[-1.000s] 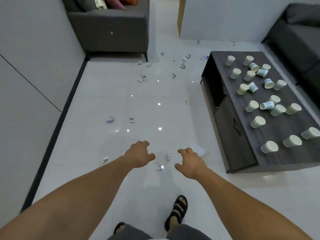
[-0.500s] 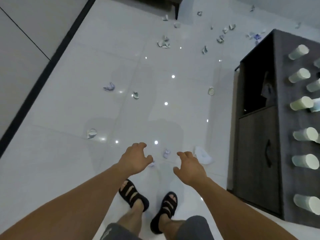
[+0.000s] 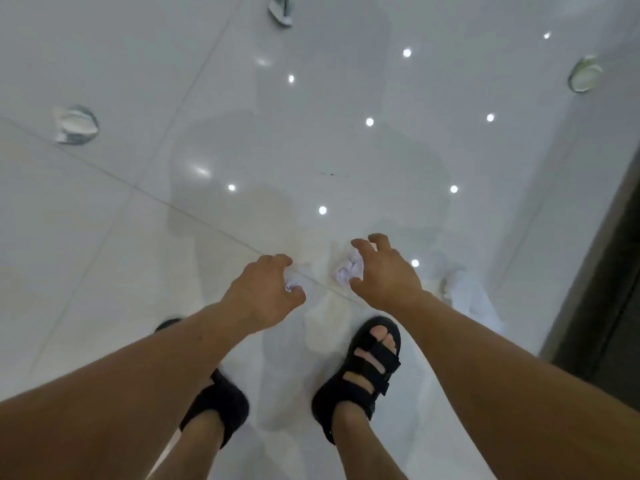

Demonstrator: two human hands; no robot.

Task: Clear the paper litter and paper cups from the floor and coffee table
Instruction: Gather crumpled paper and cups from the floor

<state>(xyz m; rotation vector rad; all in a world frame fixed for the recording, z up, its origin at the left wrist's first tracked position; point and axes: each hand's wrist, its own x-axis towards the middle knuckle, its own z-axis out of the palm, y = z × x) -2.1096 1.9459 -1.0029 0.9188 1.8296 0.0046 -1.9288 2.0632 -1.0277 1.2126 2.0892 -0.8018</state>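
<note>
Both hands reach down to the glossy white floor. My left hand [image 3: 266, 292] curls its fingers and thumb round a small crumpled paper wad [image 3: 292, 285], which is mostly hidden under the fingers. My right hand [image 3: 384, 271] is spread like a claw over a larger crumpled lilac-white paper ball [image 3: 348, 271], which lies between thumb and fingertips; the fingers are not closed on it. A flat white paper sheet [image 3: 465, 296] lies on the floor just right of my right wrist.
Crushed paper cups lie on the floor at far left [image 3: 74, 124], top centre [image 3: 280, 10] and upper right [image 3: 585, 73]. The dark coffee table side [image 3: 613, 271] rises along the right edge. My sandalled feet [image 3: 360, 368] stand just below the hands.
The view has dropped much closer to the floor. Both hands have come down onto the two paper wads, and the left fingers have closed round the small one.
</note>
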